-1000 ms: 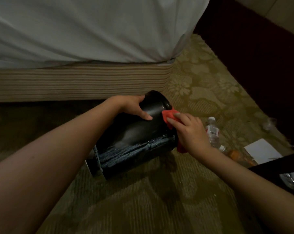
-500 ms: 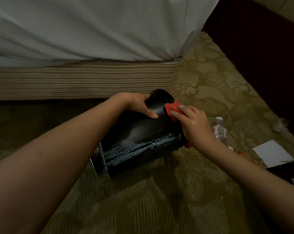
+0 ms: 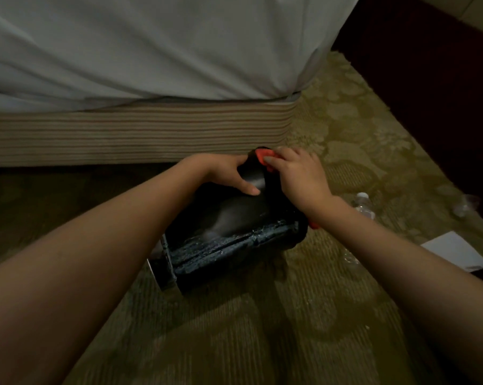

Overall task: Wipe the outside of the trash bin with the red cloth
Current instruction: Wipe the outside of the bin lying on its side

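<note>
trash bin point(image 3: 229, 218): lying sideways on carpet point(image 3: 262, 329)
left hand point(image 3: 229, 173): gripping bin's top
right hand point(image 3: 298, 176): clutching red cloth point(image 3: 262, 155) at bin's far end

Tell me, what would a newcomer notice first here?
The glossy black cylindrical trash bin lies tilted on the olive patterned carpet, centre frame. The left hand grips its upper side while the right hand holds a bright red cloth against its far end. A white bedsheet fills the top.
</note>
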Action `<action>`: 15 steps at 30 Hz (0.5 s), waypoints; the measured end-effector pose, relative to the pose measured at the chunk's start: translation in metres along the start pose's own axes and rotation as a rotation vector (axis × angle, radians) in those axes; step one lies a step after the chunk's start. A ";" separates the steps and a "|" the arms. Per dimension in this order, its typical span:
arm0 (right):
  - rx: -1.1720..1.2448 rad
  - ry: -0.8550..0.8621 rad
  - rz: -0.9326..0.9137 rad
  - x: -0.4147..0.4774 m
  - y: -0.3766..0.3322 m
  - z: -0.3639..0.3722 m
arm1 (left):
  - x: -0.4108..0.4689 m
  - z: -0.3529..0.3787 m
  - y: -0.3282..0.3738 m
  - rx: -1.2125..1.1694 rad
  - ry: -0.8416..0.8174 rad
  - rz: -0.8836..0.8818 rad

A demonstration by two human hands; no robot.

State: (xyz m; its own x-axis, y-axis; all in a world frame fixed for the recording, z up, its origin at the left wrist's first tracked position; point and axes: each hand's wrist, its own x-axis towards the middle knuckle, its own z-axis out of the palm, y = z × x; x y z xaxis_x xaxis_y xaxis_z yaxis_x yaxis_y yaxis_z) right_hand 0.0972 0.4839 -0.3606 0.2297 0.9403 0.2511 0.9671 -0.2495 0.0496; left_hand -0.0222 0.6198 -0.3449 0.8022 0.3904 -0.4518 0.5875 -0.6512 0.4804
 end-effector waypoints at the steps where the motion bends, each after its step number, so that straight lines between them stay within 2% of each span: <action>1: 0.041 0.025 -0.012 -0.013 0.003 0.000 | 0.001 -0.002 0.001 -0.015 -0.018 -0.018; 4: 0.144 0.094 -0.068 -0.063 0.012 0.001 | 0.001 -0.004 0.003 -0.039 -0.047 -0.051; 8: 0.090 0.076 -0.121 -0.084 0.015 -0.002 | -0.002 0.000 0.005 0.011 -0.001 -0.039; 10: 0.056 0.091 -0.116 -0.066 0.014 -0.005 | -0.001 0.000 0.004 0.004 -0.004 -0.029; 15: -0.013 -0.044 0.025 0.022 -0.005 -0.005 | -0.001 0.002 0.003 0.027 0.027 0.006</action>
State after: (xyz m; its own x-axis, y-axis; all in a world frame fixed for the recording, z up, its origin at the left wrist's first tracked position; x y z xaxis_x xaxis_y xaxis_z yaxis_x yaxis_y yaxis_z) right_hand 0.0968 0.5044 -0.3506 0.2586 0.9430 0.2095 0.9596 -0.2757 0.0563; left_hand -0.0210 0.6159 -0.3450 0.8082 0.4038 -0.4286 0.5802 -0.6708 0.4620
